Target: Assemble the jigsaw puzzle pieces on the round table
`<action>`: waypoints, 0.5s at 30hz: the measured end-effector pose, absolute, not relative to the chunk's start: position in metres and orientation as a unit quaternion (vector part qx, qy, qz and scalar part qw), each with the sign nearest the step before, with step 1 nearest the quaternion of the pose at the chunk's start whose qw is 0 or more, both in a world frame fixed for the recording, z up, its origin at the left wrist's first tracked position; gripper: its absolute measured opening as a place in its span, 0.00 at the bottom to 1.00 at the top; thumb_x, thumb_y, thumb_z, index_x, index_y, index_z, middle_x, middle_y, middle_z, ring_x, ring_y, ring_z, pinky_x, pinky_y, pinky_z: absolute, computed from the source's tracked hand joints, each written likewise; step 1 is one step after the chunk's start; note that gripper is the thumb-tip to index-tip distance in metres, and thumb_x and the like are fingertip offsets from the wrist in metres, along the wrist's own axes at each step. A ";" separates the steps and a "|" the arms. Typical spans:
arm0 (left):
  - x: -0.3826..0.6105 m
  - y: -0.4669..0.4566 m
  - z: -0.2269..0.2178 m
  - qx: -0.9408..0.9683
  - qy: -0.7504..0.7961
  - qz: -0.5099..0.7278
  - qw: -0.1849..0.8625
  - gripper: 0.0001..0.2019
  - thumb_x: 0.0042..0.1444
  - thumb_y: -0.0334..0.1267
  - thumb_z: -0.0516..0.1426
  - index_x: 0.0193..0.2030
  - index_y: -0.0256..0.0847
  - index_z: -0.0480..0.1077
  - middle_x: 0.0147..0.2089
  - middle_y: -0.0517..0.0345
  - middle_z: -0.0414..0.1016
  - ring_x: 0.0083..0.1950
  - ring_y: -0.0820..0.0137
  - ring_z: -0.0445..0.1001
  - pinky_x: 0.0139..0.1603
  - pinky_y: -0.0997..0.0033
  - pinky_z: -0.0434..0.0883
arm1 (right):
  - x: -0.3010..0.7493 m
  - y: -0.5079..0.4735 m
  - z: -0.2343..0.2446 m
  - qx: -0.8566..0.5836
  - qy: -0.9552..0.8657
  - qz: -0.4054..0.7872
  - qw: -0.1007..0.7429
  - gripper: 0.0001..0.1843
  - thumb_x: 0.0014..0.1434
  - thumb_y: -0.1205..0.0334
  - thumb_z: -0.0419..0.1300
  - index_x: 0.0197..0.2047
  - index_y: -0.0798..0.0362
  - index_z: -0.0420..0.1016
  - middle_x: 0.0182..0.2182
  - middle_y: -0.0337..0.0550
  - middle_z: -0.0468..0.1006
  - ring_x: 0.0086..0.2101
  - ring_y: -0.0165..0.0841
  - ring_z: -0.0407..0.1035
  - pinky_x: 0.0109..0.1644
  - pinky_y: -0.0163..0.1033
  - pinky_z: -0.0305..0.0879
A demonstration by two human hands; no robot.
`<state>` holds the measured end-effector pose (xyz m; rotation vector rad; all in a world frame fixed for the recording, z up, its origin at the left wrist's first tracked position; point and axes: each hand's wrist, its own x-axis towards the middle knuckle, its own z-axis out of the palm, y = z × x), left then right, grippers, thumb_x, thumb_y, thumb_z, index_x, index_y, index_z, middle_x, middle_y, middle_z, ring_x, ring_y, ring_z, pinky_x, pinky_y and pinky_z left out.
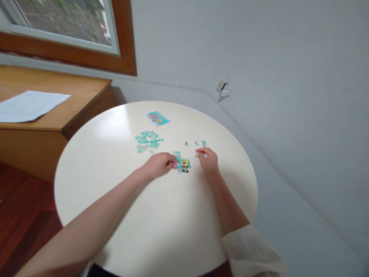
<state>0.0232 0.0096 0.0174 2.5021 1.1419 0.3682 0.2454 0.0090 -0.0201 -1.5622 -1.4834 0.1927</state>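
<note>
A partly joined jigsaw (182, 163) with cartoon figures lies near the middle of the round cream table (155, 215). My left hand (159, 164) rests on the table with its fingers curled against the jigsaw's left edge, pinching a pink piece. My right hand (208, 159) is just right of the jigsaw, its fingertips closed on a small jigsaw piece (197, 155). A pile of loose teal pieces (148, 141) lies beyond my left hand. Three loose pieces (196, 144) sit beyond my right hand.
A small picture card (157, 118) lies at the table's far side. A wooden desk (72, 111) with a white sheet of paper (29, 104) stands at the left under a window. Grey walls close in behind and to the right, with a wall socket (224, 89).
</note>
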 end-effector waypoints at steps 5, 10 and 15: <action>0.023 0.009 0.018 0.885 0.409 0.131 0.181 0.10 0.55 0.38 0.50 0.35 0.41 0.73 0.33 0.56 0.74 0.31 0.70 0.69 0.30 0.74 0.61 | 0.255 0.010 -0.023 -0.685 -0.589 0.041 0.427 0.14 0.46 0.70 0.50 0.29 0.51 0.76 0.32 0.42 0.78 0.36 0.34 0.70 0.47 0.41 0.63; 0.024 0.009 0.017 0.880 0.418 0.137 0.179 0.10 0.54 0.36 0.49 0.34 0.41 0.72 0.32 0.56 0.73 0.31 0.70 0.69 0.29 0.74 0.60 | 0.263 0.010 -0.024 -0.718 -0.577 0.024 0.390 0.14 0.48 0.70 0.51 0.31 0.50 0.77 0.35 0.43 0.78 0.36 0.34 0.69 0.47 0.43 0.62; 0.022 0.010 0.015 0.875 0.424 0.143 0.183 0.10 0.53 0.33 0.49 0.33 0.42 0.72 0.32 0.57 0.73 0.30 0.71 0.69 0.29 0.74 0.60 | 0.260 0.008 -0.021 -0.735 -0.581 0.031 0.349 0.10 0.49 0.65 0.55 0.31 0.50 0.77 0.37 0.44 0.77 0.36 0.36 0.69 0.47 0.47 0.59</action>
